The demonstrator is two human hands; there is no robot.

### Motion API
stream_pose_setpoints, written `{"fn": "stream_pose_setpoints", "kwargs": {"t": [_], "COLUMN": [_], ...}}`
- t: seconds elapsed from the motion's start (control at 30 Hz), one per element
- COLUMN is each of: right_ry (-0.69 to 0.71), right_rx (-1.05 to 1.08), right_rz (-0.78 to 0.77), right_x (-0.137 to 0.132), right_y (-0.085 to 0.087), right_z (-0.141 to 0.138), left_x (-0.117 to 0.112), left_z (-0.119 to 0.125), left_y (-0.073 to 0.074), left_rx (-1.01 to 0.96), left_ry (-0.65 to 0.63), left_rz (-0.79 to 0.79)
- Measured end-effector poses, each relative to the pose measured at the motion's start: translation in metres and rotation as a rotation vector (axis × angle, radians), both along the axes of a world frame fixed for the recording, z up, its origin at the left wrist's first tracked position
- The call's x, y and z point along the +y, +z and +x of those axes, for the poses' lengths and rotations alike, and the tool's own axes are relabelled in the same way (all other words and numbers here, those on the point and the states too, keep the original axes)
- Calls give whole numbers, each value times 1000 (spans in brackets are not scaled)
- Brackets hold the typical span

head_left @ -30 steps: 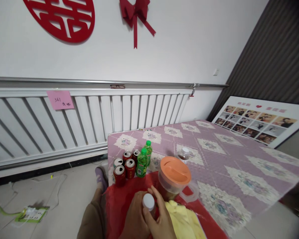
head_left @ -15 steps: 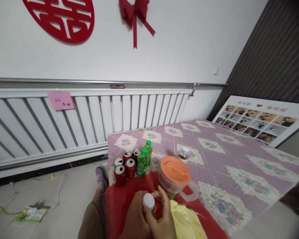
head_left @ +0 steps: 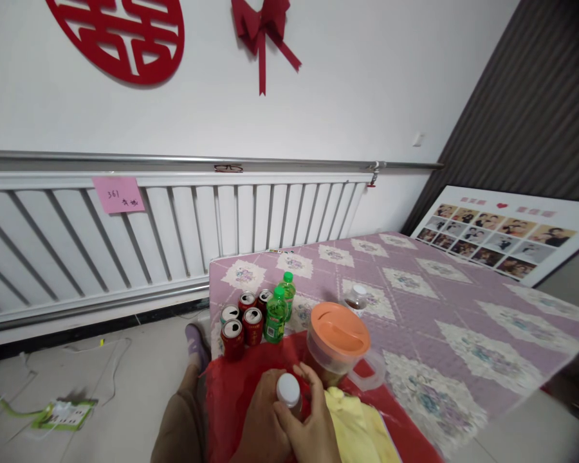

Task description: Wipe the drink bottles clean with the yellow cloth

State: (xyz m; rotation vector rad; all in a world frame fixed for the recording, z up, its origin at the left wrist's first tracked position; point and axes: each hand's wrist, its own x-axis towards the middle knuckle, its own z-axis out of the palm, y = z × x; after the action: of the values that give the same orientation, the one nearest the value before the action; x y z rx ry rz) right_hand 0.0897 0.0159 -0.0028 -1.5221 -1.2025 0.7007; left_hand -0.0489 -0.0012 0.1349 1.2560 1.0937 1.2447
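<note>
Both my hands close round a small bottle with a white cap (head_left: pixel 288 388) at the bottom of the view. My left hand (head_left: pixel 259 426) wraps the bottle's body. My right hand (head_left: pixel 307 427) curls over it near the cap. They hover above a red cloth (head_left: pixel 234 392) on the table. Just behind stands a clear pitcher with an orange lid (head_left: pixel 338 339). A yellow cloth (head_left: pixel 357 427) lies to the right of my hands.
Several red cans (head_left: pixel 241 321) and two green bottles (head_left: pixel 276 312) stand at the table's left edge, and a small clear bottle (head_left: pixel 356 298) sits behind the pitcher. A purple patterned tablecloth (head_left: pixel 439 308) covers the table. A white radiator (head_left: pixel 125 238) lines the wall. A photo board (head_left: pixel 504 235) leans at right.
My right-hand fingers have shifted slightly around the bottle's cap; the bottle and left hand stay in nearly the same place.
</note>
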Motion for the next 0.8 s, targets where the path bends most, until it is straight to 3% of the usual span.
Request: {"fn": "stream_pose_setpoints", "kwargs": {"t": [0.13,0.4,0.6,0.8], "right_ry": [43,149,26,87], "right_rx": [-19,-48,6,-12], "right_rz": [-5,77,-2,89], "right_x": [2,-2,0,1], "right_y": [3,6,1,4], "right_z": [4,8,1,3], "left_x": [1,-2,-3,0], "left_z": [-2,0,0,-2], "left_y": [-9,-11,-9,-13], "left_rx": [-23,-90,-118,-75], "left_ry": [-79,-29,-74,-79], "left_rz": [-47,-41,-109,-104]}}
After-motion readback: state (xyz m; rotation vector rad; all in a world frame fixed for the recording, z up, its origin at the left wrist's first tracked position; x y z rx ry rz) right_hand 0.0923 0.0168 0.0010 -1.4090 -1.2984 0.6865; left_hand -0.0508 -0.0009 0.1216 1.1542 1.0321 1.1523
